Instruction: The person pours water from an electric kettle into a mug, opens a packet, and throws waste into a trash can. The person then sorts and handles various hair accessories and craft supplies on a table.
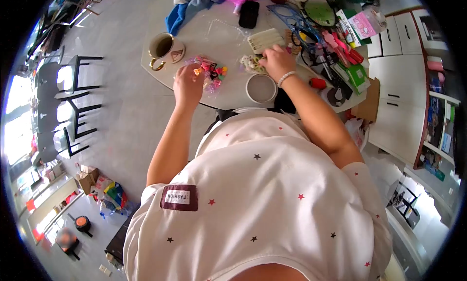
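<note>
My left hand [188,86] is at the left part of the table, its fingers closed on a small orange hair tie [197,71]. Beside those fingers lies a pile of colourful hair ties [214,74] in pink, red, black and yellow, with some clear plastic around it. My right hand [279,63], a beaded bracelet on its wrist, has its fingers bent together at a small bunch of white and green trinkets [249,63]. What those fingertips hold is hidden. Just below them stands a round, grey-lined container [261,88], and a pale ribbed case [265,41] lies just beyond.
A gold-handled mug [167,47] with dark liquid stands at the left table edge. A black phone-shaped object [249,14] and a blue cloth [192,8] lie farther back. Scissors, boxes and tools crowd the right side, with a red spool [317,83] near the front edge.
</note>
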Motion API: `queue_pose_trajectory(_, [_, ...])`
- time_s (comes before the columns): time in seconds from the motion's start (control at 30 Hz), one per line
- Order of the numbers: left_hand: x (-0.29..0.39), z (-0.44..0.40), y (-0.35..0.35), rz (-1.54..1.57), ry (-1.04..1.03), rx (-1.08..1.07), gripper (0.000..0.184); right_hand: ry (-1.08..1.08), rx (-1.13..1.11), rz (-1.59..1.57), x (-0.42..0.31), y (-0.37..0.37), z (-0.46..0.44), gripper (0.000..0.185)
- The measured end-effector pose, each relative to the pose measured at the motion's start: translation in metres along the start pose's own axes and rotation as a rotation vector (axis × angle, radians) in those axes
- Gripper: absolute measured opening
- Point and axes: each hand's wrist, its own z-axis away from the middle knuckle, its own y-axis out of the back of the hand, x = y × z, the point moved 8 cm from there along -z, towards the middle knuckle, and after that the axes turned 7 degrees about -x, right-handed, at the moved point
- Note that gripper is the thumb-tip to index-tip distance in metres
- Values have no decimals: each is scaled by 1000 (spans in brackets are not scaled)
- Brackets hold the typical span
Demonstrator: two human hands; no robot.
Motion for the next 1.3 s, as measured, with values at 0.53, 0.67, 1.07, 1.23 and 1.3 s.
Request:
queue_pose_trajectory(0.53, [-18,21,23,102,-16,-110,15,260,215,-297,-44,61,39,4])
queue_pose_trajectory(0.67, [-36,23,-11,1121,342,-376,31,269,37,-675,-88,35,27,10])
queue_pose_trajectory(1.07, [-25,19,10,-446,-51,-136,51,154,-210,-688,-83,-30,25,21])
queue_pose_trajectory(1.23, [-15,20,-13,-448,-185,-143,51,125,-18,-829,-50,0,42,13])
queue_pose_trajectory(1.3, [-11,16,-13,-505,-127,-207,52,157,241,-663,-32,30,46,11])
